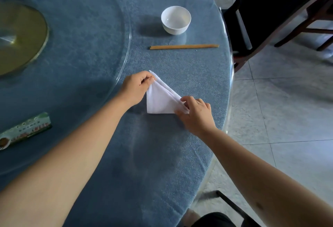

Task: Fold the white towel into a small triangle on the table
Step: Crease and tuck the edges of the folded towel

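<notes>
Far out to the left of both sets of fingers, a printed packet (25, 129) lies near the table's (90, 154) edge and a brass-coloured turntable hub (19, 37) sits under the glass, neither part of the job. The left hand (134, 87) comes next, its fingertips pinched on the upper corner of the white towel (160, 98), lifting that point slightly off the cloth-covered table. The towel spans the gap between the two hands, already a small layered triangle with its flat edge toward the person and its long slanted edge running from the left fingertips down to the right ones. The right hand (196, 113) pinches the lower right corner, thumb beneath and fingers curled over the stacked layers. The step in hand looks like the last fold or the squaring-up of the triangle, so the task seems nearly done. The next move probably calls for bringing the loose layers along the slanted edge into line, then pressing flat and letting go without dragging the corners out of place. Beyond the fingers, further up the table, a pair of chopsticks (183, 46) lies crosswise, and past it a white bowl (175, 20) stands upright and looks empty
</notes>
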